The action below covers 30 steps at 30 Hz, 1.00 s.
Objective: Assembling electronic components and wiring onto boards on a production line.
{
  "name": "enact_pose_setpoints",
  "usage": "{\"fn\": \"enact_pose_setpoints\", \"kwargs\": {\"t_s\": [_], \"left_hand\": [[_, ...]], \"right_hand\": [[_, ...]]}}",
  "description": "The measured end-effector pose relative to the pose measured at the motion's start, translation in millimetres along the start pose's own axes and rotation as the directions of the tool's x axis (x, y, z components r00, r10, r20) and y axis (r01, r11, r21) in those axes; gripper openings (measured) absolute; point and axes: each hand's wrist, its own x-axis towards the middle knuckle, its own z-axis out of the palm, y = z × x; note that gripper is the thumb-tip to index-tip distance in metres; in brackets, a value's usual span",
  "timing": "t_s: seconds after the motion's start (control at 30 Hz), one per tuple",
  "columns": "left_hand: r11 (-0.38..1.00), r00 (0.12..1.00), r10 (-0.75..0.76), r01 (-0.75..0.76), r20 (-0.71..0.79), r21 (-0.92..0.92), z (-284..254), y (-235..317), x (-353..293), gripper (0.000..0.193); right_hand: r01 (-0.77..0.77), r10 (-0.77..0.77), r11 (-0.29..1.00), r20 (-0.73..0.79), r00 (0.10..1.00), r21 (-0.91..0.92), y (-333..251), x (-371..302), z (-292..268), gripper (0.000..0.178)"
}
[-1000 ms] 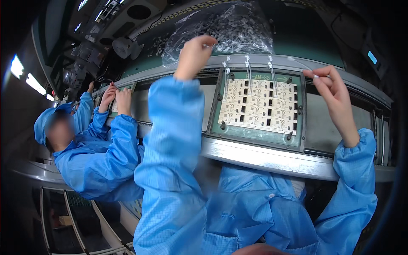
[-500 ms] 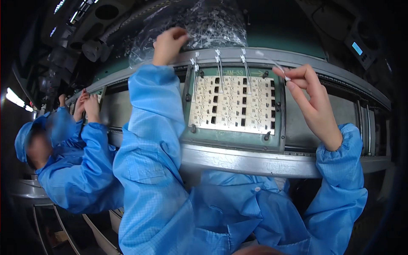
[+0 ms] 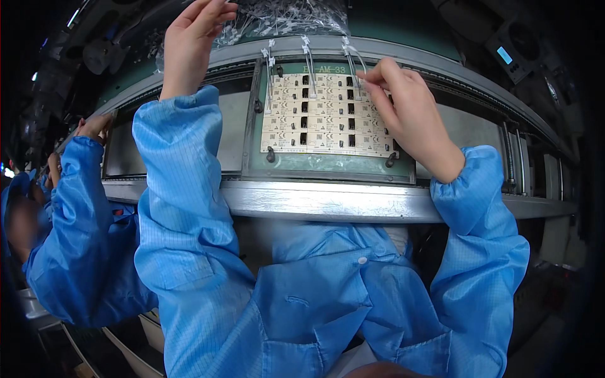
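A panel of white circuit boards (image 3: pixel 329 140) with black parts lies in a green carrier (image 3: pixel 328 164). Over the panel's upper right, my right hand (image 3: pixel 409 104) pinches a thin white wire lead (image 3: pixel 360 57), its fingertips close to the boards. Several other white leads (image 3: pixel 311 72) run from the panel up to the far rail, with their white connectors on the rail. My left hand (image 3: pixel 189 53) is raised at the far left, fingers pinched together beside a clear plastic bag of wire leads (image 3: pixel 277 20). What those fingers hold, if anything, is too small to make out.
A metal rail (image 3: pixel 328 200) runs along the near side of the conveyor, and another rail (image 3: pixel 246 55) along the far side. At the left, a co-worker in blue (image 3: pixel 88 239) has hands at the same line. A device with a lit screen (image 3: pixel 504 55) stands far right.
My right hand has brought its wire lead leftward and down to the panel. My left hand stays by the bag, its fingers now pinched. The whole view has shifted.
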Motion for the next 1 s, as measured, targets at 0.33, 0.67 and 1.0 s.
{"fn": "enact_pose_setpoints", "kwargs": {"t_s": [0.33, 0.67, 1.0], "left_hand": [[0.986, 0.960, -0.069, 0.025, 0.271, 0.162, 27.1, 17.0, -32.0, 0.024], [0.998, 0.894, -0.057, 0.043, 0.444, 0.040, 30.4, 15.3, -39.0, 0.028], [0.916, 0.903, 0.114, -0.257, 0.415, 0.308, 30.2, 16.8, -44.4, 0.021]], "right_hand": [[-0.190, 0.155, 0.973, 0.236, 0.959, 0.134, -4.2, -0.8, -0.9, 0.007], [-0.165, 0.148, 0.985, 0.273, 0.951, 0.041, 0.9, -1.8, -6.1, 0.006], [0.070, -0.008, 0.986, 0.370, 0.929, -0.152, -11.3, 1.7, -23.2, 0.017]]}}
